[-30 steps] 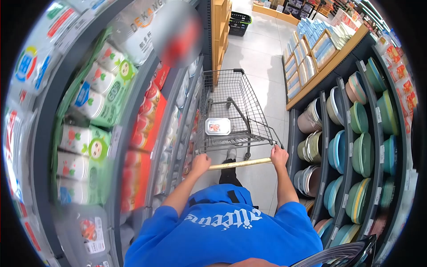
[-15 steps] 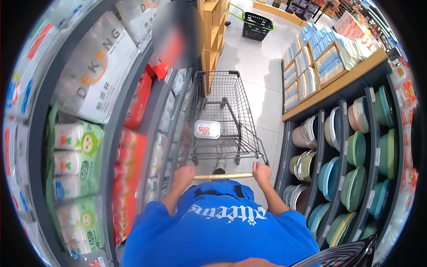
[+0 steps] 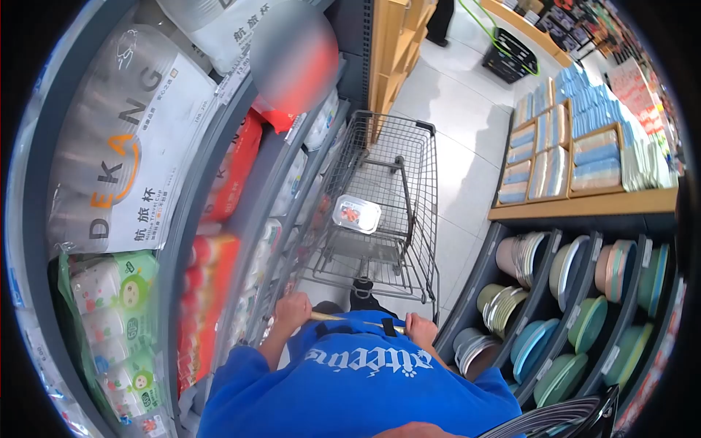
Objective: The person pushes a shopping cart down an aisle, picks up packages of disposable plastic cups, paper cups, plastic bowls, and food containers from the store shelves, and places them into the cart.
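A grey wire shopping cart [image 3: 423, 175] stands in front of me. Its pale yellow handle bar [image 3: 326, 317] runs across my waist, partly hidden by the blue shirt [image 3: 358, 394]. My left hand [image 3: 293, 312] is closed around the handle's left end, close to the shelf. Around the right end, my right hand [image 3: 420, 330] is also closed. Inside the basket lies a white clear-topped food tray [image 3: 357, 213] with something reddish in it. A dark shoe [image 3: 365, 296] shows below the cart.
Left shelves carry bagged plastic cups [image 3: 95, 146], green-wrapped rolls [image 3: 120, 321] and red packs [image 3: 234, 171]. On the right, racks of basins [image 3: 537, 347] stand beneath folded towels [image 3: 599, 153]. Ahead are a wooden shelf [image 3: 394, 51], a black shopping basket [image 3: 509, 55] and a person's dark leg [image 3: 440, 22].
The view has turned left, so the cart, towels and black basket sit further right. The left shelf looks nearer. A person's leg has appeared at the top. Both hands stay on the handle.
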The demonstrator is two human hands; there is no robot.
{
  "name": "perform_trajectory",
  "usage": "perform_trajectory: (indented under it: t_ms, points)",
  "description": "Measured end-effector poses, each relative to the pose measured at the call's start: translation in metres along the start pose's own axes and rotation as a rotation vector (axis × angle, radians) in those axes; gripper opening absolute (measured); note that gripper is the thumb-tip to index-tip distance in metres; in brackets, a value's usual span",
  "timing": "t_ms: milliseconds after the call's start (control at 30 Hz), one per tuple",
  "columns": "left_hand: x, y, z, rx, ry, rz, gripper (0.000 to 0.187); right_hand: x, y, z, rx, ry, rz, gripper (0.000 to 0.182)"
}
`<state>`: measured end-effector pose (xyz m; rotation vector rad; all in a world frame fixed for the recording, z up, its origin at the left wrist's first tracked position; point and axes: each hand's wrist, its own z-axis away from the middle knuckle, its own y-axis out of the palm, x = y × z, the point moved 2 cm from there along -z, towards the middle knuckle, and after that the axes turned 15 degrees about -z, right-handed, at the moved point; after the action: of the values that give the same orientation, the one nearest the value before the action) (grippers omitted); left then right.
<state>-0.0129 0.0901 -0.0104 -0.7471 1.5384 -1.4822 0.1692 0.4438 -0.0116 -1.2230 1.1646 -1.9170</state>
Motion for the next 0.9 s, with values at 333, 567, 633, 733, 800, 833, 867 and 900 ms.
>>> perform_trajectory:
  t_ms: [333,567,633,733,800,833,867,900]
  points:
    - [0.003,-0.003,-0.005,0.089,-0.030,-0.019,0.016,0.004,0.002,-0.019,0.329,-0.101,-0.207,0.037]
    - [0.014,0.000,-0.009,0.187,-0.382,0.302,0.018,0.008,-0.007,-0.022,0.276,-0.136,-0.391,0.034]
    - [0.025,0.003,-0.019,0.046,-0.584,0.544,0.017,0.007,-0.006,-0.021,0.265,-0.122,-0.419,0.030]
    - [0.031,-0.005,-0.062,-0.193,-0.684,0.814,0.028,0.012,-0.006,-0.019,0.233,-0.116,-0.410,0.030]
    - [0.040,0.020,-0.104,-0.297,-0.775,1.210,0.051,0.015,-0.006,-0.019,0.242,-0.092,-0.382,0.031]
    - [0.042,0.026,-0.129,-0.305,-0.894,1.492,0.065,0.016,-0.006,-0.018,0.223,-0.086,-0.358,0.031]
    - [0.049,0.027,-0.150,-0.320,-0.971,1.511,0.072,0.017,-0.005,-0.018,0.202,-0.077,-0.336,0.031]
    - [0.056,0.030,-0.168,-0.331,-1.046,1.527,0.079,0.019,-0.003,-0.016,0.179,-0.063,-0.315,0.032]
